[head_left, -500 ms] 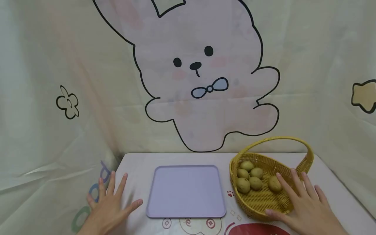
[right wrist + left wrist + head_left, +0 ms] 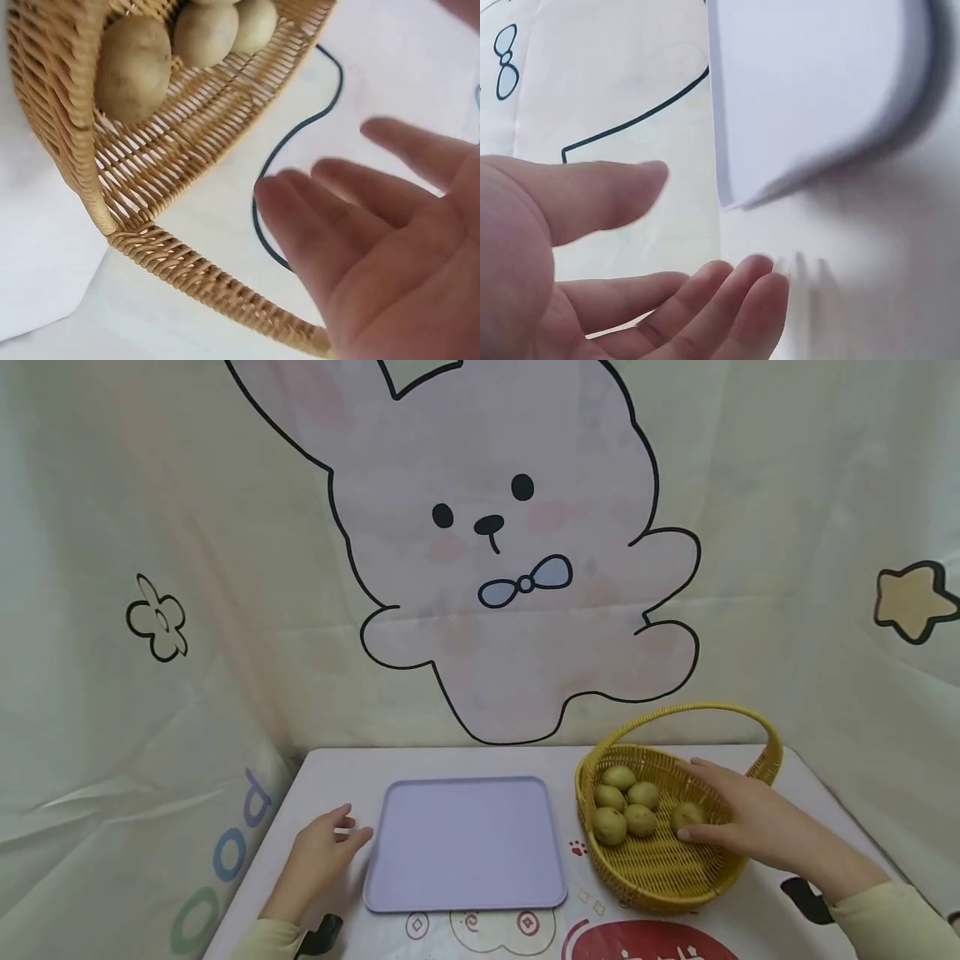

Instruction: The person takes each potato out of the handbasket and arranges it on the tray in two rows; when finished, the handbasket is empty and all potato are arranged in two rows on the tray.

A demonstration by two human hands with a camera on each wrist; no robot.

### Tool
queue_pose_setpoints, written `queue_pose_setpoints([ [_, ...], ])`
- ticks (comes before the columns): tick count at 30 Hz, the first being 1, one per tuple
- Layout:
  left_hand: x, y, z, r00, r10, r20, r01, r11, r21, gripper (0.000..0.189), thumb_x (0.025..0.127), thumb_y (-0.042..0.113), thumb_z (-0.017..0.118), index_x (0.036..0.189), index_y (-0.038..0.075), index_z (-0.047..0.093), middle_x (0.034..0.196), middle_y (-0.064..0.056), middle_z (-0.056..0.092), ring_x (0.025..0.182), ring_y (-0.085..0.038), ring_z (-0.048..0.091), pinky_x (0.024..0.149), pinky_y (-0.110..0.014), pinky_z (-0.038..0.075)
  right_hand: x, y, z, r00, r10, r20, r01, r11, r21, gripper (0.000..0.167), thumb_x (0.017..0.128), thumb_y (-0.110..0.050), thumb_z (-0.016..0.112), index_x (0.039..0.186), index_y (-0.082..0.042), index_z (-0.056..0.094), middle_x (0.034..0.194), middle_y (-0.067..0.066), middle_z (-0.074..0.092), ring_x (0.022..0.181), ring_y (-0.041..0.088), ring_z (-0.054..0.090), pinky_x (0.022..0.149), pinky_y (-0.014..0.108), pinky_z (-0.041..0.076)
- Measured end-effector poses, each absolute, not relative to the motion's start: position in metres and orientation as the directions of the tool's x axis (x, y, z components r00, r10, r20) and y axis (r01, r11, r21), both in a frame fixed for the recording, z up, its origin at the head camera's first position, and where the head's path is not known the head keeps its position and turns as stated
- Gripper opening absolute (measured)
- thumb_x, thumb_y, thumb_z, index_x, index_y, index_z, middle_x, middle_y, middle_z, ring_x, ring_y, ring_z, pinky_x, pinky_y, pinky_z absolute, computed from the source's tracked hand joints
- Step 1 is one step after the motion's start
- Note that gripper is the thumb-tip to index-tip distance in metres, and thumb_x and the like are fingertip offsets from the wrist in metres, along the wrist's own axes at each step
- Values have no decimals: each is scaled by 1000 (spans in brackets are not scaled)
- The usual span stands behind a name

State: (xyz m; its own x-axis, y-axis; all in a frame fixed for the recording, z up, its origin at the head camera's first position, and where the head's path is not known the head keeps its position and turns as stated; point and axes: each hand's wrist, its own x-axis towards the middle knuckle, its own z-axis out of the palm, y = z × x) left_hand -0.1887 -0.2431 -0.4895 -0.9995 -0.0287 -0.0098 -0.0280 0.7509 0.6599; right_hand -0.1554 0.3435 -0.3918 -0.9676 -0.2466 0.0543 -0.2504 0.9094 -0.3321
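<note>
At the left of the tray, my left hand (image 2: 317,858) is turned on its side, fingers loosely bent and thumb apart, with nothing between them. The flat lavender tray (image 2: 465,843) lies close by; its corner (image 2: 810,90) shows past my fingers in the left wrist view. My right hand (image 2: 750,818) reaches over the right side of a yellow woven basket (image 2: 660,889), thumb near a lone round, yellow-green, potato-like item (image 2: 687,815). Several similar items (image 2: 640,820) cluster at the basket's left. The right wrist view shows my right fingers (image 2: 322,232) apart and holding nothing.
The basket's tall handle (image 2: 693,706) arches over its back and right side. A white printed tablecloth (image 2: 337,777) covers the table. Behind it hangs a curtain (image 2: 300,693) with a cartoon animal drawn on it.
Both hands had spread fingers, palms down. The left has turned on its side with fingers drawn in; the right has moved farther over the basket, fingers now together. The view has shifted slightly.
</note>
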Motion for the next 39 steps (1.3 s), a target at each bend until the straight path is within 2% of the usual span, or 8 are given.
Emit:
queue_pose_setpoints([
  [2,-197,-238,-492,-998,-47,-43,-64,725,685,60,100,26,76,146,-9,60,119,-16,77,102,-28,78,84,-41,64,-165,345,-391,-969,-247,21,-239,907,-346,93,83,-48,91,154,0,55,150,32,59,136,56,57,106,75,48],
  [5,-206,-232,-497,-994,-58,-95,-108,693,712,46,98,18,74,134,-10,69,111,-15,79,89,-20,77,75,-35,64,-177,347,-393,-970,-239,-40,-209,910,-358,85,82,-34,94,150,1,58,143,30,65,131,52,62,105,73,50],
  [9,-212,-227,-499,-989,-66,-130,-142,649,748,34,95,12,74,121,-9,77,108,-22,81,82,-23,79,75,-39,67,-188,350,-396,-971,-214,-108,-164,922,-351,77,79,-22,94,145,2,63,138,30,68,124,49,65,103,72,51],
  [13,-213,-229,-501,-988,-75,-135,-152,616,773,29,91,9,77,114,-8,80,104,-22,81,81,-24,81,76,-39,67,-193,349,-396,-969,-203,-142,-141,923,-357,69,77,-13,94,137,5,67,131,29,71,116,46,67,100,69,54],
  [20,-214,-234,-506,-982,-90,-165,-187,535,824,28,87,5,80,113,-7,81,100,-21,82,81,-23,81,74,-36,67,-202,346,-403,-964,-181,-197,-98,924,-369,61,78,-7,92,133,7,70,121,28,73,99,33,65,92,59,58],
  [28,-217,-235,-508,-976,-86,-200,-216,482,849,29,87,5,82,114,-7,81,106,-22,81,81,-22,80,75,-37,68,-211,349,-411,-946,-150,-287,-46,939,-342,55,82,-5,86,132,10,69,131,30,71,116,42,67,101,65,55],
  [35,-217,-234,-507,-976,-88,-200,-218,473,854,28,87,3,82,113,-7,81,104,-21,81,81,-21,79,74,-35,67,-216,350,-413,-937,-146,-317,-38,945,-325,50,82,1,84,130,7,72,129,26,73,102,31,62,90,51,59],
  [39,-217,-234,-508,-975,-91,-203,-222,473,853,28,87,4,82,113,-6,81,103,-20,81,81,-21,79,74,-35,67,-218,349,-414,-933,-164,-322,-50,941,-335,45,79,8,79,124,1,77,116,17,74,94,28,58,81,43,55],
])
